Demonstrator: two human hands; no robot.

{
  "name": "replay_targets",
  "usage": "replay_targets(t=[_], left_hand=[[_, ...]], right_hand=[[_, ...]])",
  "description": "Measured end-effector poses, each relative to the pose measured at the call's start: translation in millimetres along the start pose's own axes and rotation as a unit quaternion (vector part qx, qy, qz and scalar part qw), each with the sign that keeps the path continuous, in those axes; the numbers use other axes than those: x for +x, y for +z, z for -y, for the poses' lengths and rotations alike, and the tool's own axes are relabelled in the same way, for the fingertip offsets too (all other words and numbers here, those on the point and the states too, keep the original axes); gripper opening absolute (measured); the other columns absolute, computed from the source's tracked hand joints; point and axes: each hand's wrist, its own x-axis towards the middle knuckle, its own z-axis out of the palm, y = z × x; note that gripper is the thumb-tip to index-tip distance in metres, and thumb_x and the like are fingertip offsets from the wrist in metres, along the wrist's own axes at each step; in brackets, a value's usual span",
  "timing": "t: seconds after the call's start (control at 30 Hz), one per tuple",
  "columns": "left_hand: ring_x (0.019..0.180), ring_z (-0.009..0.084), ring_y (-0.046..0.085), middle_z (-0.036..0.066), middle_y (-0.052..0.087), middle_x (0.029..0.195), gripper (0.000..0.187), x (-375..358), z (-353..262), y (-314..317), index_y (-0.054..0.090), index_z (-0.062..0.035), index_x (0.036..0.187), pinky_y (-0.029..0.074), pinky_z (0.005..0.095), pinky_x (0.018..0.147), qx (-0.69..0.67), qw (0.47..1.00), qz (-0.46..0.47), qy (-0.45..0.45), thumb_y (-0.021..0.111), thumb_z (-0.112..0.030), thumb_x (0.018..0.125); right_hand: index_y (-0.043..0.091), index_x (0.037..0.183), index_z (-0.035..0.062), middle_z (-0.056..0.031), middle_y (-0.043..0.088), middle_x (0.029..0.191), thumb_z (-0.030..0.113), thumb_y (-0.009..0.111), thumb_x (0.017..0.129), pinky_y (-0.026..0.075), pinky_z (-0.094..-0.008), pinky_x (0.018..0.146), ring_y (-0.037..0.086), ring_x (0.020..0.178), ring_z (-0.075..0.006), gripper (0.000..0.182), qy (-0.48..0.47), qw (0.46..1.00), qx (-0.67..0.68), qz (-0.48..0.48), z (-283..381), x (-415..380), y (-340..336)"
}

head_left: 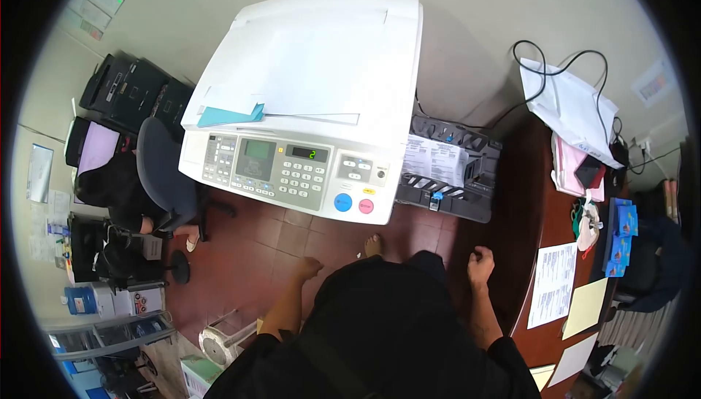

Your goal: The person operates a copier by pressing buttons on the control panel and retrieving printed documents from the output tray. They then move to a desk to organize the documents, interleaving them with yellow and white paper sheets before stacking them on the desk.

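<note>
A white copier [321,70] stands in front of me with its lid down. Its control panel [274,173] has a green 2 lit on the display. A teal folded piece [226,116] rests at the lid's front edge. From the copier's right side juts a dark output tray [478,194], and printed sheets [434,159] lie in it. My left hand [309,267] hangs below the panel, apart from it, its fingers curled with nothing in them. Near the brown desk, my right hand [480,266] is loosely curled, holding nothing I can see.
On the right, the brown desk [522,311] carries a printed page [552,284], a yellow sheet [585,308] and a white bag [566,103] with a black cable. To the left, a person [113,187] sits by an office chair [166,173]. A white stool [219,344] stands lower left.
</note>
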Motion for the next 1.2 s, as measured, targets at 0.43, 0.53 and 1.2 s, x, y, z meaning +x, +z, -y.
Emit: replay_targets(t=[0.43, 0.53, 1.2], left_hand=[[0.06, 0.0173, 0.064, 0.011, 0.067, 0.076, 0.027, 1.8, -2.7, -18.0, 0.068, 0.0008, 0.091, 0.05, 0.0308, 0.049, -0.26, 0.958, -0.054, -0.108, 0.067, -0.025, 0.083], [0.065, 0.018, 0.065, 0.01, 0.068, 0.081, 0.031, -5.0, -24.0, -11.7, 0.068, -0.0002, 0.099, 0.05, 0.0302, 0.049, -0.272, 0.952, -0.034, -0.139, 0.067, -0.027, 0.084], [0.058, 0.015, 0.063, 0.008, 0.068, 0.076, 0.034, 18.9, -55.8, -5.5, 0.068, 0.0005, 0.107, 0.048, 0.0277, 0.047, -0.264, 0.957, -0.023, -0.12, 0.073, -0.024, 0.084]], right_hand=[[0.067, 0.07, 0.0068, -0.0098, 0.065, 0.064, 0.027, 0.062, 0.083, 0.052, -0.0354, 0.049, 0.06, 0.047, -0.0197, 0.025, 0.23, 0.883, -0.125, 0.39, -59.3, -22.9, 16.4], [0.071, 0.089, 0.0, -0.0094, 0.067, 0.072, 0.014, 0.069, 0.079, 0.048, -0.0304, 0.049, 0.063, 0.062, -0.0139, 0.017, 0.218, 0.909, -0.071, 0.349, -32.7, 21.5, 24.5], [0.071, 0.093, 0.0008, -0.0073, 0.068, 0.076, 0.012, 0.069, 0.08, 0.048, -0.0276, 0.049, 0.063, 0.061, -0.0137, 0.017, 0.255, 0.905, -0.078, 0.331, -59.5, 34.9, 16.9]])
